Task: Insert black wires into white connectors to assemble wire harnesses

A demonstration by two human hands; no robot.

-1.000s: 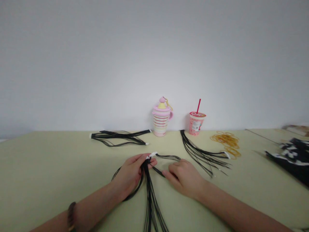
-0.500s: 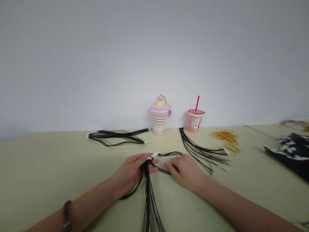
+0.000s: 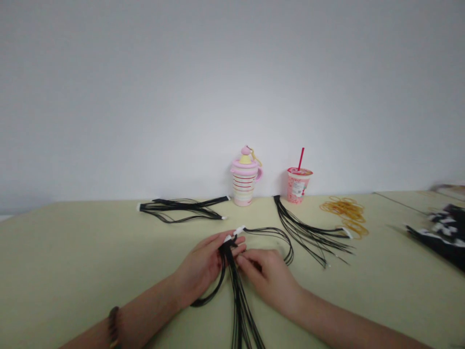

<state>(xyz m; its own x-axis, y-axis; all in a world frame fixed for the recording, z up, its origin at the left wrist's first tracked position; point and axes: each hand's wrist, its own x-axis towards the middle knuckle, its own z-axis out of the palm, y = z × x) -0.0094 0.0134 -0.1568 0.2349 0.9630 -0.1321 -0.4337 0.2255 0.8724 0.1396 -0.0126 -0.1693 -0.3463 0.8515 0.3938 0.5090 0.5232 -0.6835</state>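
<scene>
A black wire harness point(image 3: 238, 291) with white connectors is gripped near its connector end by my left hand point(image 3: 205, 264), thumb on top. Its loose wires hang down toward the front edge of the view. One bundle loops out to the right and curves back toward my right hand point(image 3: 271, 276). The thumb and forefinger of that hand are pinched together close to my left fingertips, just right of the white connector point(image 3: 228, 238). What lies in the pinch is too small to make out.
Behind my hands lie a second black wire harness point(image 3: 181, 207) at left and a third point(image 3: 308, 227) at right. A striped pink-lidded cup point(image 3: 243, 184) and a pink drink cup point(image 3: 298, 186) stand by the wall. Rubber bands point(image 3: 345, 209) and a black bundle point(image 3: 441, 247) lie rightward.
My right hand has moved left and nearer to my left fingertips, letting go of the wire bundle, which now loops freely behind it. The whole view has shifted slightly.
</scene>
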